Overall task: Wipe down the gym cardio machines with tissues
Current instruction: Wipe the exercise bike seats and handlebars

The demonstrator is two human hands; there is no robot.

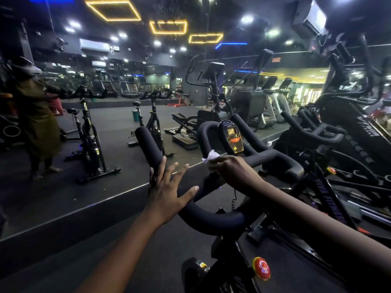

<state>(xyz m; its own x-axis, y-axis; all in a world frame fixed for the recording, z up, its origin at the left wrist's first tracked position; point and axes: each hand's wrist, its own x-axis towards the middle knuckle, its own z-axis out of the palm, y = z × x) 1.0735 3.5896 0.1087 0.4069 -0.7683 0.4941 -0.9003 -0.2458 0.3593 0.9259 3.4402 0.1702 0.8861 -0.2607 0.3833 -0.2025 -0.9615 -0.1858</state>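
So the spin bike (243, 246) is right up front, and both hands are on its black handlebar (211, 220). The left hand (167, 189) is open, fingers straight and spread. Its palm lies against the left side of the bar, where the upright horn meets the curved loop, and the thumb rests on top of the loop. It isn't gripping anything.

The right hand (232, 172) is curled around a crumpled white tissue (210, 156) and presses it onto the middle of the bar. A bit of tissue pokes out past the fingers on the left. That spot is just below the console (231, 136), which is black with a lit yellow-orange screen and stands upright between the inner loops of the bar.

Lower down on the frame there's a round red knob (261, 268).

Further back on the dark floor (118, 127) stand two more bikes (91, 132), well apart from this one. A person (36, 115) in an olive top stands beside the left one. An elliptical (211, 92) is behind the console, and more dark machines crowd the right side. There are yellow rectangle lights (113, 9) up on the ceiling.
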